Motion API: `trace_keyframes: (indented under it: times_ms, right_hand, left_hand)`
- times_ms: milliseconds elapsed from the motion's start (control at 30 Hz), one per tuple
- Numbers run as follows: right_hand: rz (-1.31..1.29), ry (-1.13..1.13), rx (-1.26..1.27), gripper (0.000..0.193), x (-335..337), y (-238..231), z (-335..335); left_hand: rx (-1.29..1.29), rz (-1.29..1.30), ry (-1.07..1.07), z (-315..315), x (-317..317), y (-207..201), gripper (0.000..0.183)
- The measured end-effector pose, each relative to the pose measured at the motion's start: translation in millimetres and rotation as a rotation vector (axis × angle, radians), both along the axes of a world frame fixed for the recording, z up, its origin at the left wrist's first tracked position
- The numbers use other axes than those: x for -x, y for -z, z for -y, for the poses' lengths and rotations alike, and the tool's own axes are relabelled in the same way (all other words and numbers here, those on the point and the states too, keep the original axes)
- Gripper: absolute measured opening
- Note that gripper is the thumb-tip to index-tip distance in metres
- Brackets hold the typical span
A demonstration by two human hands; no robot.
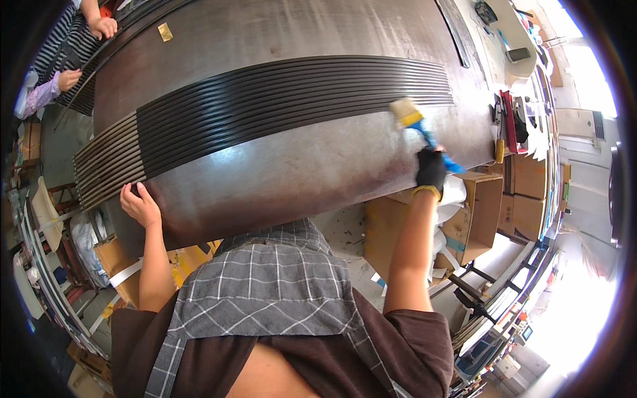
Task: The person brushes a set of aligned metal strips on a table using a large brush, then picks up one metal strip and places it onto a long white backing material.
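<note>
A row of long, thin dark rods [285, 96] lies side by side across a brown, worn tabletop [298, 146]. Toward the left their ends turn a lighter, bare tan-grey [109, 159]. My left hand [141, 207], ungloved, rests at the near edge of these lighter ends with its fingers apart, the tips touching or very close to the lowest rod. In a black glove with a yellow cuff, my right hand [431, 171] grips a blue-handled paintbrush [405, 111]. Its pale, slightly blurred bristles are at the near edge of the rods, toward their right end.
Another person's hands [103, 28] show at the far left, beside the table. A scrap of yellow tape [165, 32] sticks to the tabletop. Cardboard boxes [483, 209] stand below the table's right side, and a yellow-handled tool [499, 149] is at its right edge.
</note>
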State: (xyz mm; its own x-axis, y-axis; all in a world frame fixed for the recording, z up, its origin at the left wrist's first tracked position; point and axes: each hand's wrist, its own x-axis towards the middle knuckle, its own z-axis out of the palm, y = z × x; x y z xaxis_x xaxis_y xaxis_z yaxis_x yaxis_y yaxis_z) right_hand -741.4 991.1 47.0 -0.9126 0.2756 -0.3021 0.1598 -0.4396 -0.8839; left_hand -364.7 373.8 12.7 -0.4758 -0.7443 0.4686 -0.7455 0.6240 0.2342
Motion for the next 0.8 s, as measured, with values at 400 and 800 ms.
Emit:
trace_keyframes:
  times_ms: [400, 800]
  right_hand:
    - [-0.785, -0.783, -1.463, 0.022, -84, -68, 228]
    - [-0.180, -0.131, -0.515, 0.025, 11, -27, 158]
  left_hand:
    - [0.034, -0.013, -0.013, -4, 6, -6, 0.037]
    - [-0.195, -0.106, 0.220, 21, -48, -26, 0.032]
